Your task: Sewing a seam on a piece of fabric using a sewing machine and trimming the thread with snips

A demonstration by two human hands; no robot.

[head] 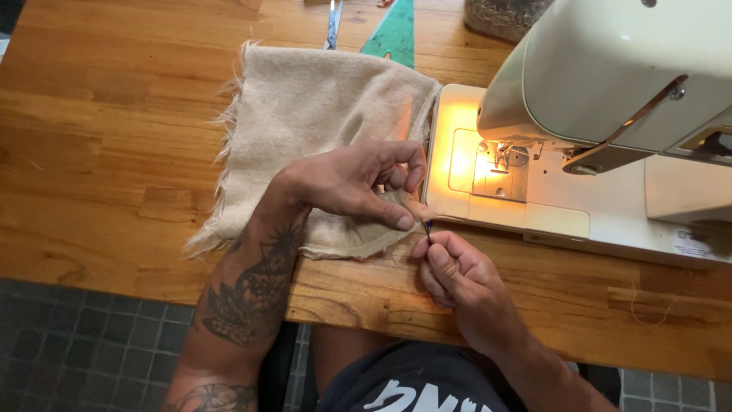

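A beige frayed cloth lies on the wooden table, left of a cream sewing machine. My left hand rests on the cloth's near right corner and pinches its edge between thumb and fingers. My right hand sits just below it at the table's front edge, fingers closed on a small dark-tipped pin that touches the pinched cloth corner.
The machine's lit bed and presser foot are right of my hands. Scissors and a green triangular ruler lie at the far edge of the cloth. A container of small pieces stands behind the machine. Dark tiled floor below.
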